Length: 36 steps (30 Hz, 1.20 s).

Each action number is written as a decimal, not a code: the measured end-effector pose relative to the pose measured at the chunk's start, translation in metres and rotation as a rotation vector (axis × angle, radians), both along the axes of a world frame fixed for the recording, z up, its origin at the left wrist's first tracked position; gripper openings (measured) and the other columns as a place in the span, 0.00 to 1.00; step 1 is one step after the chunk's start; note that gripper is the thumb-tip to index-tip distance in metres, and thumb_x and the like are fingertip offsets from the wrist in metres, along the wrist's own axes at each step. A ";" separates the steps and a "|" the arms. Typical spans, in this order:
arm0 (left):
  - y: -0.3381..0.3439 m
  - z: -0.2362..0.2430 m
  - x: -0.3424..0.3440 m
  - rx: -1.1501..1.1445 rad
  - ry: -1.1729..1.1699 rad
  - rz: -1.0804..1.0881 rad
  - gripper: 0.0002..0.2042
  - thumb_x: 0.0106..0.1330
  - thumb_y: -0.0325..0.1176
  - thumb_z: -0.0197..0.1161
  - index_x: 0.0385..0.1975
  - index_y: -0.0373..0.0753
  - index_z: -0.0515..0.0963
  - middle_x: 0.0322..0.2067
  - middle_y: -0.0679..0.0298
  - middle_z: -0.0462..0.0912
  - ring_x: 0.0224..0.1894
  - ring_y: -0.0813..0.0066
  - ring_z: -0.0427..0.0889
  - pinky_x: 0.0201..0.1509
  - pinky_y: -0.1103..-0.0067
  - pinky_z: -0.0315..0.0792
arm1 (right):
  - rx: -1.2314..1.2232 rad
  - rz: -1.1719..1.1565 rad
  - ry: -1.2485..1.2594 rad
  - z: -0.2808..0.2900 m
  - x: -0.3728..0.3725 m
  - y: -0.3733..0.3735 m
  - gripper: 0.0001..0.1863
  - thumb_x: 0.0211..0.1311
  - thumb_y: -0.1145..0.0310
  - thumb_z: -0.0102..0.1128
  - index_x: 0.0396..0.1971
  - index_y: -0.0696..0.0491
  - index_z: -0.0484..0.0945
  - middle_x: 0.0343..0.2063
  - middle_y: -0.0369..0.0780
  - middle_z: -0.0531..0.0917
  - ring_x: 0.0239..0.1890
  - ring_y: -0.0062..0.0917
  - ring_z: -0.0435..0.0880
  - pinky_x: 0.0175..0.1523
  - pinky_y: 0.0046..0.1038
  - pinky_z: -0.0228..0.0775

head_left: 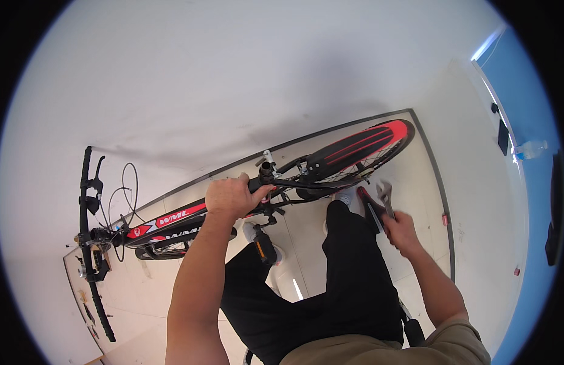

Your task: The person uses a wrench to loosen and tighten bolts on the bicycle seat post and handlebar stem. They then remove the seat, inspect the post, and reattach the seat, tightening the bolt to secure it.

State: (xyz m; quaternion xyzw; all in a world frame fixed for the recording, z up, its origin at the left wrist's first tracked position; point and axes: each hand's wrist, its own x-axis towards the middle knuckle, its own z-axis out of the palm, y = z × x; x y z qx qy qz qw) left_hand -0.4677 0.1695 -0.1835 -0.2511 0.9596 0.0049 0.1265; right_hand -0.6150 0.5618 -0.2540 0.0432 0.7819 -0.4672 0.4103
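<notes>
A black and red bicycle (172, 217) stands across the view, with its handlebar at the left and rear wheel at the right. My left hand (230, 198) is wrapped round the top tube, just left of the seat tube (266, 170). That tube's upper end carries no saddle, and a silver lever (267, 156) sits beside it. In my right hand (402, 234) is a silver adjustable wrench (384, 196), jaws pointing up and away from me. Right against the wrench is a black, red-tipped piece (370, 208) shaped like a saddle; whether my right hand grips it too, I cannot tell.
A white wall rises behind the bicycle, edged by a dark skirting (336, 129). The pedal (265, 249) juts toward my left leg. Small tools lie on the floor at the far left. A clear plastic bottle (530, 149) is at the right, by a blue surface.
</notes>
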 end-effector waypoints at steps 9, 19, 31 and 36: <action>0.003 -0.003 0.002 -0.030 0.028 -0.025 0.35 0.62 0.72 0.54 0.23 0.38 0.80 0.16 0.56 0.81 0.24 0.55 0.84 0.31 0.64 0.78 | 0.261 -0.183 -0.274 -0.063 0.052 0.108 0.07 0.59 0.71 0.54 0.24 0.57 0.72 0.16 0.39 0.73 0.13 0.25 0.70 0.16 0.30 0.60; 0.007 0.002 -0.009 -0.073 -0.043 -0.018 0.36 0.62 0.73 0.53 0.29 0.38 0.82 0.20 0.54 0.84 0.29 0.52 0.86 0.36 0.61 0.79 | -0.127 -0.050 0.158 0.022 0.025 0.026 0.15 0.66 0.60 0.61 0.26 0.56 0.75 0.16 0.35 0.75 0.15 0.17 0.71 0.21 0.25 0.63; -0.001 -0.022 0.009 -0.230 0.006 -0.056 0.32 0.65 0.65 0.55 0.28 0.35 0.79 0.23 0.47 0.83 0.33 0.43 0.84 0.40 0.57 0.75 | 0.043 -0.620 0.055 -0.026 0.011 0.130 0.11 0.57 0.64 0.62 0.26 0.59 0.77 0.18 0.38 0.75 0.16 0.22 0.71 0.17 0.28 0.60; -0.007 -0.026 0.011 -0.221 0.064 -0.095 0.30 0.67 0.63 0.56 0.25 0.36 0.77 0.22 0.47 0.82 0.31 0.43 0.83 0.37 0.56 0.74 | 0.026 -1.036 0.296 -0.023 -0.046 0.230 0.06 0.56 0.72 0.60 0.25 0.59 0.76 0.18 0.39 0.75 0.15 0.21 0.70 0.16 0.27 0.59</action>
